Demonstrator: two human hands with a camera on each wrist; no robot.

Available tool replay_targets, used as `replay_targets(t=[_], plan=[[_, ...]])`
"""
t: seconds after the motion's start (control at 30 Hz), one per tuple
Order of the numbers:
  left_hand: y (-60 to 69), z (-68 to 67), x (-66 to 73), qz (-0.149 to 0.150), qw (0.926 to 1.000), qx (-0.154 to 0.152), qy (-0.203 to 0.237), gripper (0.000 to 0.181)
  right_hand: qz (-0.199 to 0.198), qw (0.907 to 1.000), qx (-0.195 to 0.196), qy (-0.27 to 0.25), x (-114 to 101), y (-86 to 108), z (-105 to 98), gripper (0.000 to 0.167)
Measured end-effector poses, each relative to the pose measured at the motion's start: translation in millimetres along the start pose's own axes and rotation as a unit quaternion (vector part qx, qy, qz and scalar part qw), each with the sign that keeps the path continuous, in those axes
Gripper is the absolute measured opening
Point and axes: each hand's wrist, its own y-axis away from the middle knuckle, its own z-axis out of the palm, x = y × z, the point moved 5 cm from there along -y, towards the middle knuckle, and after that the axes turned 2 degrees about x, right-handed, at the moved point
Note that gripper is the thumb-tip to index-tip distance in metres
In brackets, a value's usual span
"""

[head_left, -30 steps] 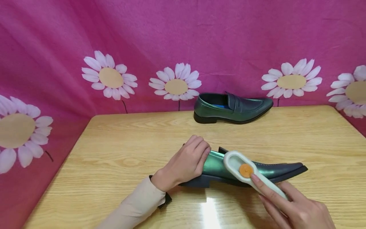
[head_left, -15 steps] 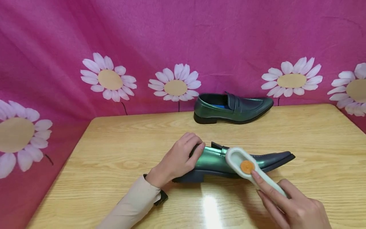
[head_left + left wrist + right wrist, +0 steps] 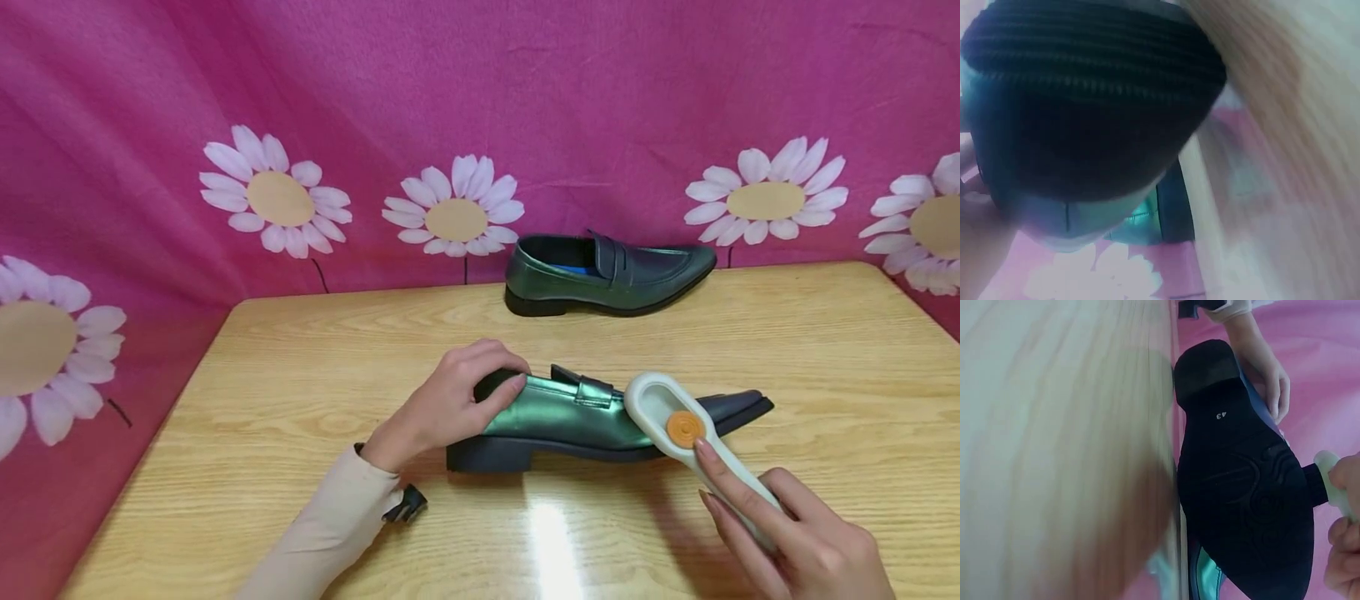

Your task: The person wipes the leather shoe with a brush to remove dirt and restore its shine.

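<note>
My left hand (image 3: 457,400) holds a dark green loafer (image 3: 570,417) by its heel collar, thumb on the near side and fingers over the opening. The loafer is tilted above the table, and its black sole (image 3: 1241,462), marked 43, faces the right wrist camera. In the left wrist view its heel (image 3: 1085,137) fills much of the picture. My right hand (image 3: 802,533) grips a pale green shoe brush (image 3: 738,479) by the handle, index finger by the orange button (image 3: 686,429). Black bristles (image 3: 1316,485) meet the loafer's side in the right wrist view.
A matching loafer (image 3: 611,279) stands upright at the back of the wooden table (image 3: 315,375), toe to the right. Behind the table hangs a magenta cloth (image 3: 600,100) printed with white daisies.
The loafer and left hand have shifted left. The brush has moved right along the loafer, nearer its toe, with the right hand still gripping it. The back loafer stays in place.
</note>
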Motion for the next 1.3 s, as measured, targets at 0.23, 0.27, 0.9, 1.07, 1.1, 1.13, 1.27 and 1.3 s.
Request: replay_targets(t=[0.23,0.27,0.9,1.07,1.1,1.13,1.27,1.3], plan=[[0.1,0.6,2.1,0.020,0.9991,0.000,-0.036,0.015,-0.009,0.9999,0.004,-0.004,-2,0.5,0,0.058],[0.0,0.4,2.8,0.022,0.9991,0.001,-0.037,0.015,-0.008,0.9999,0.004,-0.007,-2,1.2,0,0.058],[0.5,4.5,4.6,0.041,0.9972,0.012,-0.062,0.013,-0.045,0.9989,0.002,0.014,-20,6.9,4,0.054],[1.6,5.5,5.5,0.062,0.9947,0.019,-0.080,0.014,-0.039,0.9992,0.001,0.010,-23,8.8,8,0.054],[1.9,5.6,5.5,0.064,0.9943,0.020,-0.083,0.014,-0.038,0.9992,-0.001,0.013,-23,8.7,8,0.054],[2.2,5.7,5.6,0.064,0.9941,0.021,-0.085,0.014,-0.040,0.9991,-0.002,0.016,-23,8.4,7,0.054],[1.9,5.5,6.1,0.062,0.9940,0.020,-0.087,0.015,-0.045,0.9989,0.000,0.014,-22,6.9,5,0.054],[1.6,5.4,6.2,0.062,0.9942,0.020,-0.085,0.015,-0.045,0.9989,-0.002,0.015,-22,6.4,5,0.054]])
